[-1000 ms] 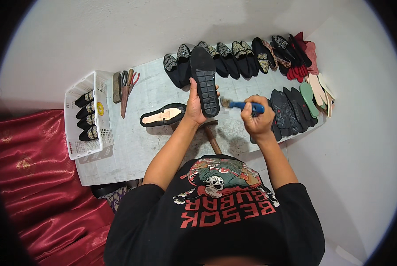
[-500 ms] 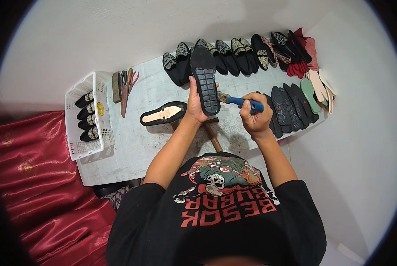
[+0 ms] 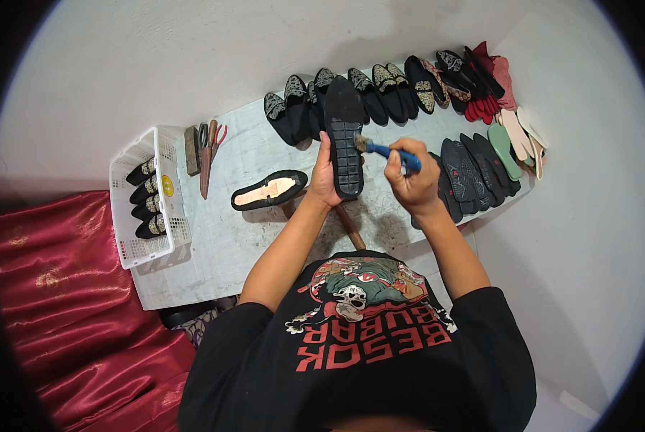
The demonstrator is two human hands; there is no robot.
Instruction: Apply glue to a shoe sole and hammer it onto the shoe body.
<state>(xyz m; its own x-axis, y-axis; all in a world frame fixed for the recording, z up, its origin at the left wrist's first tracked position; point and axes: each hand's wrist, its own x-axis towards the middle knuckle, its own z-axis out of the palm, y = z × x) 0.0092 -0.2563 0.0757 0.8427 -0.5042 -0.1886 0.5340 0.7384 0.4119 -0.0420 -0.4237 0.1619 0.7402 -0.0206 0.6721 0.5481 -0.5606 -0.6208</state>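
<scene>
My left hand (image 3: 325, 180) is closed around the heel half of a black shoe sole (image 3: 345, 155), held upright above the table with its toe pointing away from me. The sole's facing side has a grid of square recesses in the heel and middle, and a smooth toe. In my right hand (image 3: 416, 178) is a brush (image 3: 394, 153) with a blue handle. Its bristles meet the sole's right edge near the middle. Left of my left hand, a black shoe upper (image 3: 270, 191) lies bottom up, showing a pale tan inner board.
Finished black patterned shoes (image 3: 296, 108) line the table's far edge. Several black soles (image 3: 463, 176) and pale insoles (image 3: 517, 137) lie at right. A white basket (image 3: 165, 198) holds shoes at left, beside pliers and scissors (image 3: 208, 155). A wooden handle (image 3: 350, 229) lies near me.
The brush has moved up along the sole's right edge, toward the toe. The sole has shifted slightly to the right and nearer to me.
</scene>
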